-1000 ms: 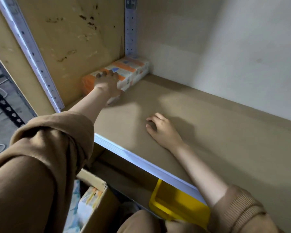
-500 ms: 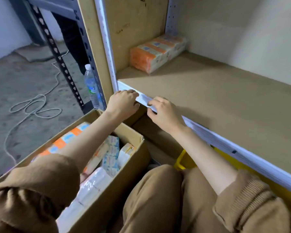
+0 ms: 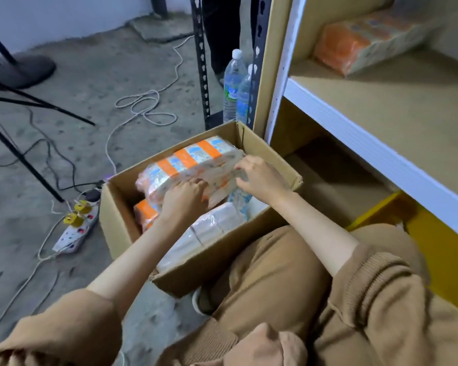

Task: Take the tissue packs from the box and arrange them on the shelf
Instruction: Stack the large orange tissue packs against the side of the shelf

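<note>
Top tissue pack point(image 3: 193, 159) in the box point(image 3: 269, 154) — soft, light, slick film. Left hand point(image 3: 185, 198) and right hand point(image 3: 261, 179) curl on its near side, grip seemingly pinching wrapper — better under ends.

Orange-striped tissue pack point(image 3: 196, 165) atop box point(image 3: 270, 157) contents
</note>
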